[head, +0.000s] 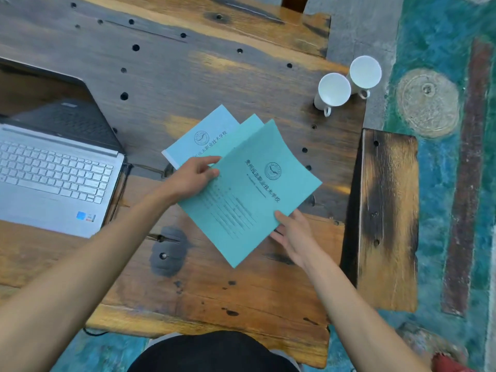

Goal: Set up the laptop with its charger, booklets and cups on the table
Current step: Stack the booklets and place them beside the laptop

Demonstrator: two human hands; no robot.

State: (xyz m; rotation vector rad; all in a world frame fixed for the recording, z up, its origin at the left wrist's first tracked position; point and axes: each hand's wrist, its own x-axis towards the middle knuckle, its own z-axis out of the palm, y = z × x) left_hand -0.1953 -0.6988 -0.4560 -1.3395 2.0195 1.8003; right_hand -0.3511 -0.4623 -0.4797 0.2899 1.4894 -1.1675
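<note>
Three teal booklets are fanned out over the middle of the wooden table. The top booklet is the largest in view; a paler one lies furthest back, and only a corner of the middle one shows. My left hand pinches the left edge of the fan, thumb on top. My right hand holds the top booklet's lower right edge, thumb on the cover and fingers beneath. An open silver laptop sits at the left. Two white cups stand together at the far right.
A dark cable runs down along the laptop's right side and off the table's front edge. A wooden bench stands to the right of the table. The floor is painted teal with a round plate set in it.
</note>
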